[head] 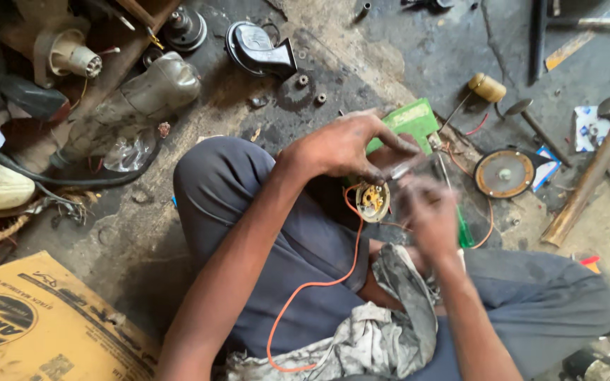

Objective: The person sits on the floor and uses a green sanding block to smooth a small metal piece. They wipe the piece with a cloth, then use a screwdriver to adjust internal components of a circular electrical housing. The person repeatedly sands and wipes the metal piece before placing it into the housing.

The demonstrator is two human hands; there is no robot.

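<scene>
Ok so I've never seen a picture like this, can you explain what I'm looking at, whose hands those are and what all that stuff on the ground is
This is one picture from a camera worn on a person's head, looking down at their own lap and hands. They sit on a dirty workshop floor. The left hand reaches across and pinches something small just above a small round part with orange wire. The right hand is blurred, so what it holds cannot be told. A stained rag lies over the lap. Around them: a hammer, a round metal disc, a green board, a black horn-like piece and a cardboard box.
</scene>
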